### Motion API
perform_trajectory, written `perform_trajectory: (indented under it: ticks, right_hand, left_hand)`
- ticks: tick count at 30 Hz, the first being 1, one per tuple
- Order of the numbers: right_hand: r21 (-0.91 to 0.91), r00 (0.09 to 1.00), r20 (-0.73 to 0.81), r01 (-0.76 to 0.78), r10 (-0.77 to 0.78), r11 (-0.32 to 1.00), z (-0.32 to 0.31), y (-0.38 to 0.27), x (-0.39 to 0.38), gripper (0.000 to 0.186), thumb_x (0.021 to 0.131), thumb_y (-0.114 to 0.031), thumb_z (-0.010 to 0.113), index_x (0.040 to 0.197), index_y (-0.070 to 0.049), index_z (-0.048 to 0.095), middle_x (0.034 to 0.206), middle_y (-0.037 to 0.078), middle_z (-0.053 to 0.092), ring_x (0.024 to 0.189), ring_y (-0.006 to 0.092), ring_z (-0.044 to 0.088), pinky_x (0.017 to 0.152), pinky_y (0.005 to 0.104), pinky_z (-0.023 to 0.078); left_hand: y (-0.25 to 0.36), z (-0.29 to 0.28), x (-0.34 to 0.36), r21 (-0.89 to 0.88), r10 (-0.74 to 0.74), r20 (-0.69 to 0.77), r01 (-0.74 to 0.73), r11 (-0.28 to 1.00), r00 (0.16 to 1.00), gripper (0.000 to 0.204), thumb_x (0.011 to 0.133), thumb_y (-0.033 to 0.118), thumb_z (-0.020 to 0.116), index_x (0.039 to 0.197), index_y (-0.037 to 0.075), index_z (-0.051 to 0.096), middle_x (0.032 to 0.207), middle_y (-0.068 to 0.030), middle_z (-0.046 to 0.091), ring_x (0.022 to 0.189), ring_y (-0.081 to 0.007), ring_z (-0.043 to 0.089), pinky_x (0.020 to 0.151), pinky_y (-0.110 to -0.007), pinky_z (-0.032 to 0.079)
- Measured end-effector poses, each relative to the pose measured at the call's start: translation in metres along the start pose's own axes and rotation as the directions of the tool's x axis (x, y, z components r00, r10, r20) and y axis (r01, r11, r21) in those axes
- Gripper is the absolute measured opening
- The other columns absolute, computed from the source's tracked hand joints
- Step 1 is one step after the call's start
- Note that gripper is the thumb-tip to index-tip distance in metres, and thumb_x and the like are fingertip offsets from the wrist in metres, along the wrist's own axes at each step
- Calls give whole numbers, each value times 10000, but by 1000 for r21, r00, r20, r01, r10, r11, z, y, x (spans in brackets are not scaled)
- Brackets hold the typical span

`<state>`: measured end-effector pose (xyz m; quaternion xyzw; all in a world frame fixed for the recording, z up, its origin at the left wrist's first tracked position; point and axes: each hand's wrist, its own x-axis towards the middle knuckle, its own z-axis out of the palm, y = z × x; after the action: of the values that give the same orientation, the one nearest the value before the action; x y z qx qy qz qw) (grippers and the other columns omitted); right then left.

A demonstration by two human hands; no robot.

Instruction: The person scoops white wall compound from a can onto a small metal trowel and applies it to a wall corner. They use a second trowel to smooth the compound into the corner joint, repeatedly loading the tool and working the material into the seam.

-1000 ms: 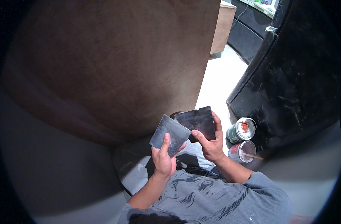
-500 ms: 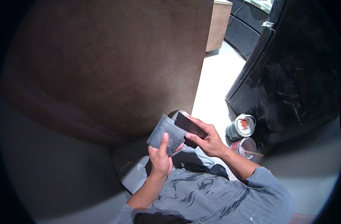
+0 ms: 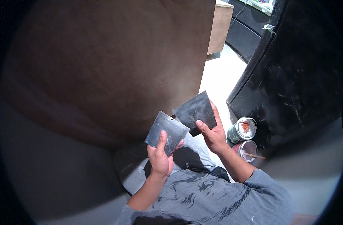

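Observation:
My left hand [image 3: 162,159] is closed on a flat, square grey scraper plate [image 3: 169,129], thumb on its face and fingers behind. A small notch or hole shows at the plate's upper edge. My right hand [image 3: 214,137] grips a second, darker scraper plate [image 3: 196,108], also thumb on top, its broad face turned up. The two plates are close together in front of my lap, the right one farther away. Their near edges meet or overlap slightly; I cannot tell if they touch. My right fingers are partly hidden behind the dark plate.
A large brown panel [image 3: 115,67] rises ahead and to the left. At right stand a lidded can [image 3: 239,131] and an opened can [image 3: 241,148] with a stick [image 3: 255,155] in it. Behind them is a scuffed black panel [image 3: 291,86]. A wooden cabinet [image 3: 220,28] stands farther off.
My right hand has moved up and away, turning the dark plate from steeply tilted to broad face up. The left plate has barely shifted, tilting slightly.

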<state>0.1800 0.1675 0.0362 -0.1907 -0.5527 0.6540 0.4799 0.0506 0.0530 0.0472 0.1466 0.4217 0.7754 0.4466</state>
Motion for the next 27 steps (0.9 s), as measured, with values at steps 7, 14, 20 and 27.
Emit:
perform_trajectory:
  ticks: [7,14,20,27]
  right_hand:
    - [32,997,-46,65,-64,997,25,2,-13,737,906,9,638,1504,-69,214,1314,109,503,1143,197,566,963,320,494]
    - [-79,980,142,152,-139,985,12,13,-13,695,896,52,627,1499,-57,298,1361,143,521,1225,207,536,1003,325,481]
    - [-310,945,322,154,-49,938,5,0,-2,661,895,61,614,1488,-53,346,1387,187,515,1234,224,543,1014,338,469]
    - [-362,896,404,-29,185,932,1,-4,0,659,921,-91,657,1493,-36,335,1374,190,524,1238,210,519,1044,338,400]
  left_hand:
    - [-7,8,-6,-80,7,-27,-9,997,1000,335,1008,259,535,1247,27,499,1133,-103,609,979,-197,664,773,-391,612]
    - [-8,8,-5,-44,4,-55,-7,999,998,344,993,256,559,1265,53,502,1153,-89,617,981,-195,661,757,-372,612]
    - [-14,-8,1,10,2,-26,-1,1000,1000,338,993,228,555,1268,39,497,1151,-98,615,983,-198,661,751,-385,616]
    - [-5,-7,5,57,8,64,-12,998,998,320,995,224,551,1235,15,512,1131,-112,620,975,-203,669,744,-394,623]
